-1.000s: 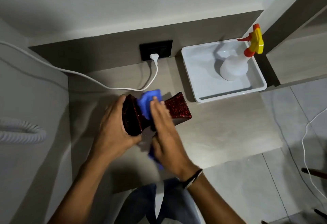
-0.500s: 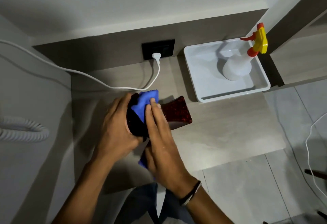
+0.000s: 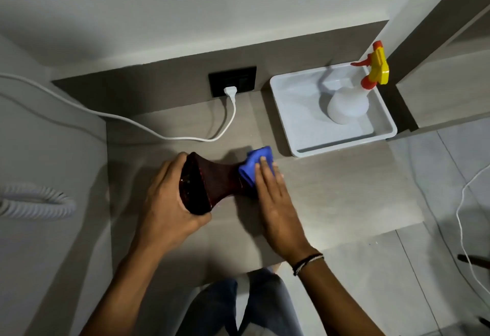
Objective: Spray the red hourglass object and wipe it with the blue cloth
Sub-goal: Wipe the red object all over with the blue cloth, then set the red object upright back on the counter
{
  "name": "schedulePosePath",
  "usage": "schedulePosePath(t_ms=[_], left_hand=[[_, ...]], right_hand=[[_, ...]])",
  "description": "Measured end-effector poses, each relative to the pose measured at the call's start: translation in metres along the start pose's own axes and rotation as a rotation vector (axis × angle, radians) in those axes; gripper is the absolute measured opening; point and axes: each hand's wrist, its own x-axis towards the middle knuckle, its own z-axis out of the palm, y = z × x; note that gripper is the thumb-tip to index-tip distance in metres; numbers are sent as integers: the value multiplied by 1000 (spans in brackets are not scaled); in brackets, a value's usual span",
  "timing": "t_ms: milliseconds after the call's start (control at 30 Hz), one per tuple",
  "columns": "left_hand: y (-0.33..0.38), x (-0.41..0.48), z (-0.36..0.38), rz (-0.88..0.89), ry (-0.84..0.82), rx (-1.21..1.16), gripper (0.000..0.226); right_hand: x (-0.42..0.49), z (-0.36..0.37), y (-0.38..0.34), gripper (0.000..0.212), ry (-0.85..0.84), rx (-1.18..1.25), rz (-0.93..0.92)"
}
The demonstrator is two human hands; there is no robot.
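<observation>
The red hourglass object (image 3: 212, 180) lies on its side on the wooden desk (image 3: 331, 195), its dark wide end toward me. My left hand (image 3: 165, 203) grips that wide left end. My right hand (image 3: 275, 200) presses the blue cloth (image 3: 256, 167) over the object's right end, which the cloth and hand hide. The spray bottle (image 3: 350, 102), white with a yellow and red trigger head, stands in the white tray (image 3: 299, 134) at the back right, apart from both hands.
A white cable (image 3: 164, 134) runs across the desk from a plug in the black wall socket (image 3: 232, 81). A coiled grey hose (image 3: 34, 200) lies at the left. Another thin white cable (image 3: 461, 203) lies on the tiled floor at the right.
My right hand has slid the blue cloth from the object's left part along to its right end. My left hand keeps its hold on the left end.
</observation>
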Motion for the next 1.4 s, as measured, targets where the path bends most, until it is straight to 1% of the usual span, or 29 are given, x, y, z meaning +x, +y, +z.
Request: schedulePosePath(t_ms=[33,67,100,167,200,233,267,300,333,367,400,467,567,600,633,700,733,833,900,967,1033,1100,1167,1233,1300,1400], left_hand=[[2,0,1,3,0,-2,106],[5,1,3,10,-1,-1,105],[7,5,4,16,-5,-7,101],[5,10,1,29,-21,-65,91],[2,12,-1,39,-16,-89,88],[-2,10,-3,48,-9,-90,85],[-6,7,-4,49,-1,-79,82],[-8,2,-5,42,-1,-71,84],[-8,-1,-4,25,-6,-57,91],[-5,-3,-3,6,-12,-32,98],[0,-3,0,2,-12,-3,103],[10,2,6,31,-5,33,102],[18,9,4,92,-3,81,85],[18,8,3,81,-7,88,84],[17,6,2,67,-15,89,86],[21,5,3,60,-24,69,91],[24,7,4,70,-24,63,90],[23,17,3,103,-16,29,72],[14,18,1,101,-41,-7,66],[7,14,-3,67,-30,10,73],[9,12,-7,45,-31,34,83],[15,16,-12,52,-55,72,92],[21,23,-19,53,-77,123,91],[29,28,-22,51,-96,183,91],[37,30,-22,75,-118,251,100],[49,31,-16,90,-148,348,112]], right_hand=[[2,-6,4,100,-3,-7,65],[3,-7,-5,100,24,36,67],[3,-4,-23,102,61,87,12],[-7,12,-60,107,78,180,-168],[-11,18,-68,107,74,202,-242],[-10,19,-65,102,65,196,-290],[-6,15,-51,94,69,142,-277],[-4,8,-33,88,27,49,-198],[-2,2,-13,88,-37,-33,-86],[-2,-3,3,92,-63,-80,4],[-3,-5,8,96,-51,-98,48],[-9,3,-13,94,31,-17,-9],[-27,21,-27,97,84,36,-145],[-25,19,-18,94,85,24,-140],[-22,12,-6,90,58,-14,-87],[-20,-1,19,89,-68,-86,69],[-20,-4,19,90,-86,-76,89],[-22,3,-21,100,40,110,-131],[-22,12,-34,99,83,140,-209],[-9,9,-19,94,74,101,-160],[3,-4,13,93,4,9,-57],[8,-19,39,94,-54,-2,14],[8,-34,51,87,8,66,72],[8,-50,60,81,124,175,137],[10,-69,66,80,228,245,170],[27,-99,76,73,358,261,183]])
